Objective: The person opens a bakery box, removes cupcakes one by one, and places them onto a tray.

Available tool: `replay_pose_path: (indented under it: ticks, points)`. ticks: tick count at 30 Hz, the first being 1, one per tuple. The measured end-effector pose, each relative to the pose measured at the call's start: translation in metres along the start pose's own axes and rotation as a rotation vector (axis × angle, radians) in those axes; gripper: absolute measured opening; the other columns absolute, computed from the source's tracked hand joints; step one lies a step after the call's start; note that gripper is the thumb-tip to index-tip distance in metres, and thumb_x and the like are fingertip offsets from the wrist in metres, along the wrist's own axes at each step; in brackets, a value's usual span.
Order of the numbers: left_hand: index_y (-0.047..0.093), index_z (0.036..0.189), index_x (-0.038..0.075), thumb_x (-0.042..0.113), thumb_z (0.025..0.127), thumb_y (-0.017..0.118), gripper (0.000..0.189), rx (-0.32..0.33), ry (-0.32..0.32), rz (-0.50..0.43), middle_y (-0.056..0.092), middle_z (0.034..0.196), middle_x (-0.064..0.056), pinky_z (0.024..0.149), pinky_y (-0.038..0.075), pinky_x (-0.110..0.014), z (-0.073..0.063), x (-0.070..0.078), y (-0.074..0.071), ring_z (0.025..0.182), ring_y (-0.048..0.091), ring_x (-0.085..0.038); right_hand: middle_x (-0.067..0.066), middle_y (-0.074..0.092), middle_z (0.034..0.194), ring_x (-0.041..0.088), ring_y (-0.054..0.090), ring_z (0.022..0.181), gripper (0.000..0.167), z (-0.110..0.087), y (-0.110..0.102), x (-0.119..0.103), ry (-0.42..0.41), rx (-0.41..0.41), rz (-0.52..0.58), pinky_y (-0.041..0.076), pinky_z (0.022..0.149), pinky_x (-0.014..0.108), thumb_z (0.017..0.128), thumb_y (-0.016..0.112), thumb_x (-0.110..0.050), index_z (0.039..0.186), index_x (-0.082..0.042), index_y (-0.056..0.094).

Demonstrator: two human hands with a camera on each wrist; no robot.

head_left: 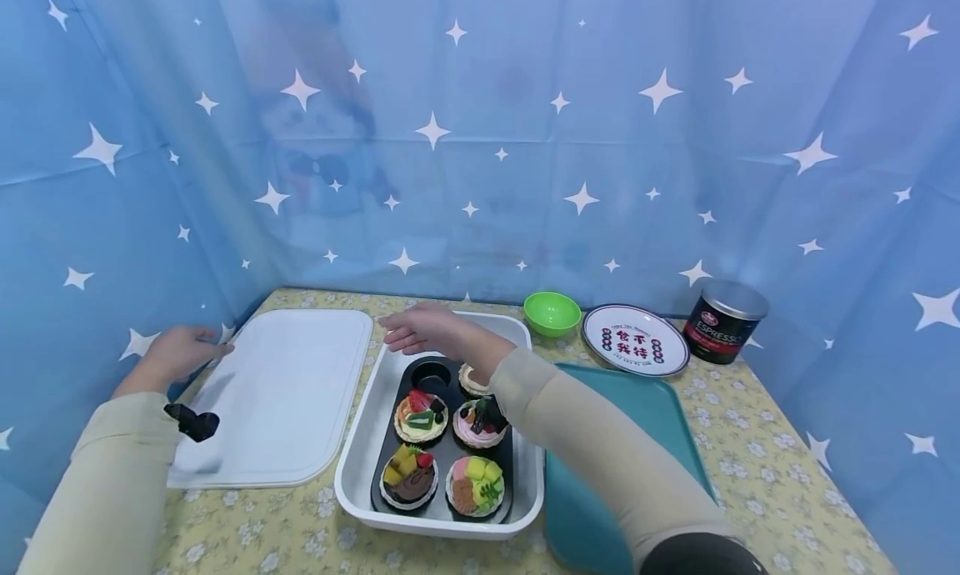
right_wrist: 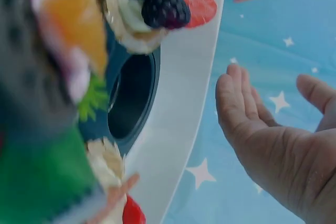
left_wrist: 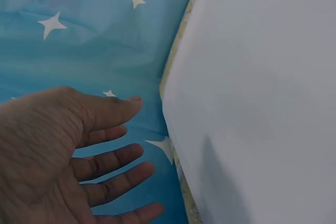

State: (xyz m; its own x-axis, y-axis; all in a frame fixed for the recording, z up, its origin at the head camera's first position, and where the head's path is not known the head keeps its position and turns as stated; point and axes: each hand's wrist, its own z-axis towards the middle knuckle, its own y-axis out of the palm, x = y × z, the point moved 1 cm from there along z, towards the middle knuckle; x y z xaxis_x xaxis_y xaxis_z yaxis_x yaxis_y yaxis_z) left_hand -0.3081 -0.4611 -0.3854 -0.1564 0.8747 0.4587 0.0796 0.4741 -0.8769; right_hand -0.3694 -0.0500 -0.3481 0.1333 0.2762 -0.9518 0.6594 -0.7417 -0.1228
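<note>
A: Class of place?
B: Tabletop booth, curtained; surrounding room hidden, so home or studio undetermined
A: Identifying features?
B: Curtain [head_left: 495, 233], blue, white stars, closing off the far, left and right edges of the table [head_left: 765, 475]; floral cloth [head_left: 247, 525] over it; kitchen articles: green bowl [head_left: 552, 315] and lettered plate [head_left: 636, 340], far edge; espresso tin [head_left: 722, 325], far right corner; muffin pan [head_left: 444, 452] of pastries [head_left: 476, 486], mid-table

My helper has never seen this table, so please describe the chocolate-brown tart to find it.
In the middle of the flowered tablecloth stands a deep white tray holding a black muffin pan. The chocolate-brown tart sits at the pan's near-left corner. Unlike the tarts beside it, its filling is dark brown, topped with yellow fruit and a red berry.
</note>
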Motion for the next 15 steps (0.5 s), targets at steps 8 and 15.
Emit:
replay_pose_path:
  ticks: [8,15]
  points:
    - [0.038,0.142,-0.020,0.049,0.099,0.058,0.083,0.020,0.069,0.043,0.041,0.139,-0.043,0.092,0.046,-0.065,-0.003,0.024,-0.004,0.122,0.043,-0.060,0.020,0.062,0.133,0.035,0.058,0.126,0.048,-0.018,-0.032,0.004,-0.051,0.020,-0.071,0.050,0.102,0.042,0.101,0.064,-0.027,0.139,0.000,0.056]
    - [0.040,0.144,-0.015,0.053,0.099,0.057,0.083,0.006,0.102,0.017,0.044,0.139,-0.040,0.092,0.048,-0.062,-0.001,0.044,0.001,0.124,0.045,-0.057,0.014,0.064,0.131,0.026,0.064,0.117,0.038,-0.036,-0.069,0.026,-0.134,0.089,-0.145,0.051,0.101,0.040,0.101,0.063,-0.022,0.133,-0.001,0.062]
